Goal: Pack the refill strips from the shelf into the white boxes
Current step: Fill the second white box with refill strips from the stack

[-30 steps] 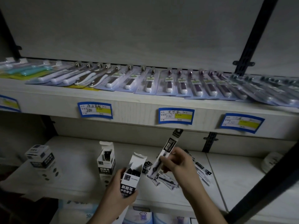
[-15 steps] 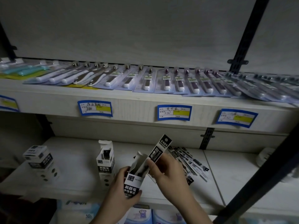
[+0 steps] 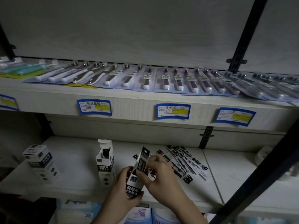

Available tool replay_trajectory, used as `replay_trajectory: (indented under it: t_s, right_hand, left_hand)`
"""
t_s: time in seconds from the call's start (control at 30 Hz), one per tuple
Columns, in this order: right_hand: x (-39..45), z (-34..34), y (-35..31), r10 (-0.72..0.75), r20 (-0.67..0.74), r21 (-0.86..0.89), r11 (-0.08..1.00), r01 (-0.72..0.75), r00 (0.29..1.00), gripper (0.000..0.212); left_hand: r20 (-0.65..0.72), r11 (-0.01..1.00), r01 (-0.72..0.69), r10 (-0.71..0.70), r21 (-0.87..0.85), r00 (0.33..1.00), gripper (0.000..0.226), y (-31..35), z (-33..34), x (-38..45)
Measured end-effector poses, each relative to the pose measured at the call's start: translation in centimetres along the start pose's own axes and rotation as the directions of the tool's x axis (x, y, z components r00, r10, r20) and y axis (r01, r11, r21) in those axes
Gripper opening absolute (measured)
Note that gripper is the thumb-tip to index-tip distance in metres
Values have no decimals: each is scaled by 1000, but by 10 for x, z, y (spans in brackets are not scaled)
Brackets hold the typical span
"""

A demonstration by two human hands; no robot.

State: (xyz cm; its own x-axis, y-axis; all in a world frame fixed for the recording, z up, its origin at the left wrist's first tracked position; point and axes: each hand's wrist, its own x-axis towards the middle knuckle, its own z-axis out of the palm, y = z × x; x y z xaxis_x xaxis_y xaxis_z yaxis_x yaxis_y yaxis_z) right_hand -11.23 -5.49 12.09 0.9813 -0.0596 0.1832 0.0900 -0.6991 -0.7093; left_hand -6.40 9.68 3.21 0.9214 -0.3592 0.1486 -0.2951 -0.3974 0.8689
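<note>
The left hand [image 3: 122,189] has its grip around a white box [image 3: 133,185]; the right hand [image 3: 157,172], just beside, pinches a refill strip [image 3: 142,161] in its mouth.

The refill strip's [image 3: 142,160] lower end is hidden inside the held white box [image 3: 133,183]; price tag [image 3: 94,107] handwriting can't really be read, and both forearms are cut off at the bottom.

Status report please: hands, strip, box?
Left hand holds open white box. Right hand feeds black-printed refill strip in. Nothing blocking.
</note>
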Motion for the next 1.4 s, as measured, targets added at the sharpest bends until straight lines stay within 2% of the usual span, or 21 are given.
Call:
replay_trajectory:
  t_s: [0.1, 0.17, 0.27, 0.37, 0.5, 0.6, 0.7, 0.83, 0.93, 1.03, 1.17, 1.27, 1.4]
  right_hand:
    - [-2, -5, -1, 12, 3, 66, 998, -12, 1000, 37]
    - [1, -8, 2, -44, -70, 41, 998, 47, 997, 39]
    - [5, -12, 6, -154, -209, -21, 988, 153, 966, 27]
    - [5, -15, 5, -162, -255, -24, 987, 161, 953, 15]
    - [3, -13, 2, -93, -136, 31, 995, 98, 986, 37]
    - [3, -9, 3, -157, -22, -55, 986, 155, 987, 24]
    - [2, -4, 3, -151, 88, -97, 982, 159, 985, 10]
    - [3, 9, -2, -111, 91, -247, 960, 130, 990, 38]
    - [2, 22, 2, -124, 104, -315, 937, 151, 987, 42]
    - [2, 27, 13, -152, 107, -145, 975, 166, 983, 33]
    - [4, 17, 29, -186, -62, 233, 953, 195, 981, 18]
    - [19, 9, 55, -66, -150, 256, 961, 103, 987, 13]
    - [49, 21, 122, 123, -60, -46, 991, -126, 991, 10]
  left_hand:
    - [-1, 1000, -3, 3, -7, 1000, 70, 1, -1, -1]
    - [-22, 1000, -2, 1, -11, 1000, 69, 2, -3, 0]
    - [-19, 1000, 4, -4, -6, 1000, 72, 5, -3, -1]
    - [-8, 1000, 14, -14, -1, 1000, 76, 8, -3, -2]
    - [-3, 1000, 16, -16, 10, 1000, 75, 8, -3, -1]
    - [3, 1000, 23, -23, 19, 1000, 71, 7, -1, -2]
    - [1, 999, 34, -34, 11, 999, 69, 5, -1, -1]
    - [-25, 1000, 27, -27, 11, 999, 77, 6, -4, -1]
    - [-27, 1000, 29, -28, 12, 999, 80, 4, -5, -1]
    - [-46, 998, 57, -57, -2, 997, 75, 0, -8, -1]
    - [-81, 997, 74, -76, -24, 994, 67, -2, -13, -2]
    - [-88, 994, 105, -108, -40, 990, 67, -4, -19, -5]
    - [-73, 990, 134, -137, -42, 988, 70, -5, -25, -8]
